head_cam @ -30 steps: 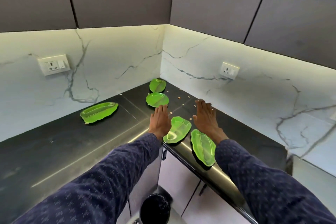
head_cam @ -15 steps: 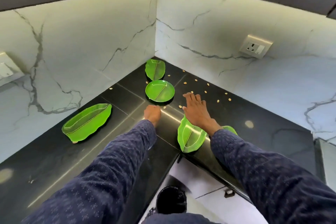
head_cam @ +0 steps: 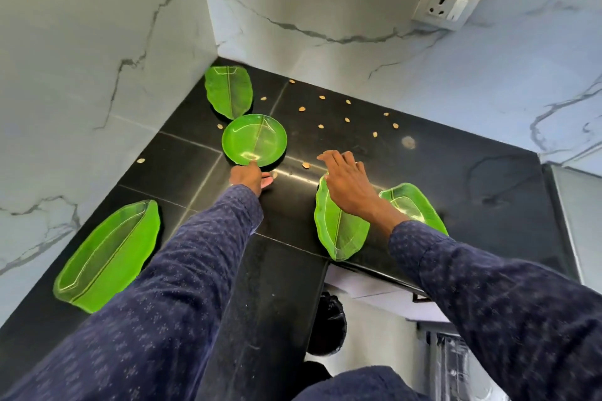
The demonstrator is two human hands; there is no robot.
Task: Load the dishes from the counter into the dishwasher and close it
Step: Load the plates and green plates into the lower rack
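Observation:
Several green leaf-pattern dishes lie on the black counter (head_cam: 495,192). A round plate (head_cam: 254,139) sits near the corner, with a leaf-shaped plate (head_cam: 228,91) behind it. My left hand (head_cam: 249,176) reaches forward; its fingertips touch the round plate's near rim and the thumb is spread to the right. My right hand (head_cam: 347,184) hovers with straight fingers over the far end of a leaf plate (head_cam: 342,233) at the counter's front edge. A leaf bowl (head_cam: 415,205) lies just right of that wrist. A long leaf tray (head_cam: 107,251) rests at the left.
Small tan seeds (head_cam: 347,120) are scattered over the counter's back half. Marble walls meet at the corner, with a wall socket (head_cam: 447,5) at the upper right. Below the counter edge stand a black bin (head_cam: 326,319) and white cabinet fronts.
The view has tilted down and closer to the counter. My left hand has moved forward to the round plate's rim. My right hand stays over the leaf plate.

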